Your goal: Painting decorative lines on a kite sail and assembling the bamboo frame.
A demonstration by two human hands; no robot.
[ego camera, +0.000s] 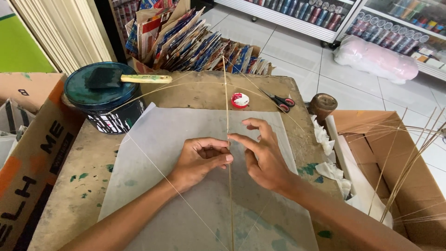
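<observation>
Fingertips of the left hand [200, 158] and right hand [260, 151] meet on a thin upright stick [227, 107], both pinching it closed at mid-length above a sheet of white paper [153, 153]. A bowed stick [186, 86] arcs across the stained cardboard worktop [79, 195]. Behind lie a red cap [240, 100], scissors [280, 101] and a paint tin [104, 100] topped by a foam brush [125, 78].

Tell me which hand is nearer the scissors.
Right. The right hand lies below and slightly left of the scissors, which sit at the table's far edge; the left hand is further left, beyond the upright stick.
</observation>
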